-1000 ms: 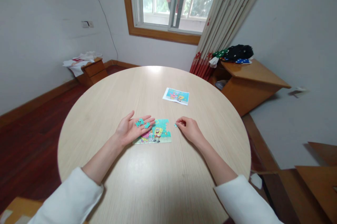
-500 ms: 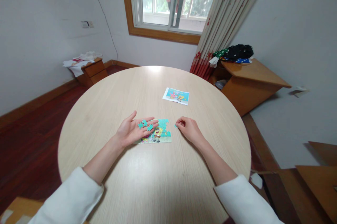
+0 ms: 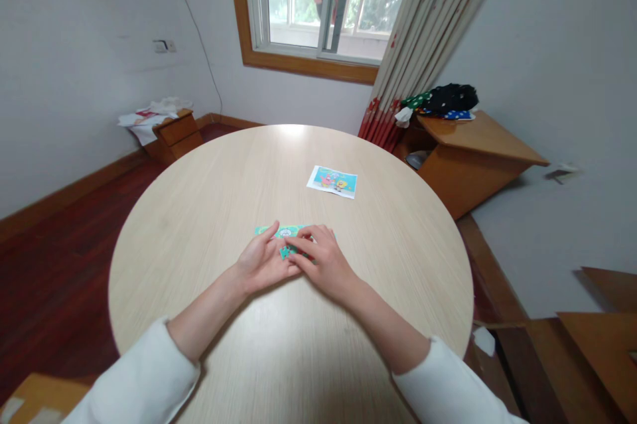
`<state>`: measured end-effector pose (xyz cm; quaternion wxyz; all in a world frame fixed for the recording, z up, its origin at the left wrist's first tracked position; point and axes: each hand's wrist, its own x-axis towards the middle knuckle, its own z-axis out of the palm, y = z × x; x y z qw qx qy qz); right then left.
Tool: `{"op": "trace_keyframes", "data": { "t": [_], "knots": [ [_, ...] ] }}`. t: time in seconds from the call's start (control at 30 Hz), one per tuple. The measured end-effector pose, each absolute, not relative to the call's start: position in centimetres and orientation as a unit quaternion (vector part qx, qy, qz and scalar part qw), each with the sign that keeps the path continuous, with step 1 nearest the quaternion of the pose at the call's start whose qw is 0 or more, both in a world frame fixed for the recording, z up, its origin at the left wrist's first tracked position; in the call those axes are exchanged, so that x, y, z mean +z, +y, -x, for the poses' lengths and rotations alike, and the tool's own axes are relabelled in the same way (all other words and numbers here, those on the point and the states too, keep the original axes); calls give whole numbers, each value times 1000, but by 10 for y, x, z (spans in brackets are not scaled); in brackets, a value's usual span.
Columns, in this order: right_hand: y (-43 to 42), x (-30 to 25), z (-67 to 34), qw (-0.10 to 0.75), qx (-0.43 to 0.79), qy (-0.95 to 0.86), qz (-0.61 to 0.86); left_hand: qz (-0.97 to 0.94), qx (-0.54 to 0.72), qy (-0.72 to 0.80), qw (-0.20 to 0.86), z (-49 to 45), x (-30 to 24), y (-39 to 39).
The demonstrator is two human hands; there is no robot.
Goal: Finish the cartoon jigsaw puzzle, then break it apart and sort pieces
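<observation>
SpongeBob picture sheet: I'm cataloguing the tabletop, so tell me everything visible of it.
The SpongeBob picture sheet looks like thin paper, roughly rectangular, with a white left edge. Its print shows a pink starfish figure and yellow SpongeBob against blue. It lies face up, slightly turned, on the round table, beyond the left hand and right hand; neither touches it.

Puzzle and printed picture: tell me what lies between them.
Pale tabletop lies between the puzzle and the printed picture; the head view shows it.
</observation>
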<state>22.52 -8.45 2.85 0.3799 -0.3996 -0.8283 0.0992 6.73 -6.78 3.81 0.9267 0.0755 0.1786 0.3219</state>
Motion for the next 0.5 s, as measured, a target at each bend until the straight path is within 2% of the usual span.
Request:
{"op": "trace_keyframes", "data": {
  "t": [0.33, 0.43, 0.5],
  "knots": [
    [-85, 24, -218, 348, 88, -852, 381, -56, 322, 191, 926, -73, 38, -70],
    [-88, 27, -217, 370, 114, -845, 369, -73, 321, 193, 924, -73, 37, -68],
    [-89, 32, -220, 414, 158, -812, 379, -84, 332, 217, 914, -71, 35, -65]
  ]
}}
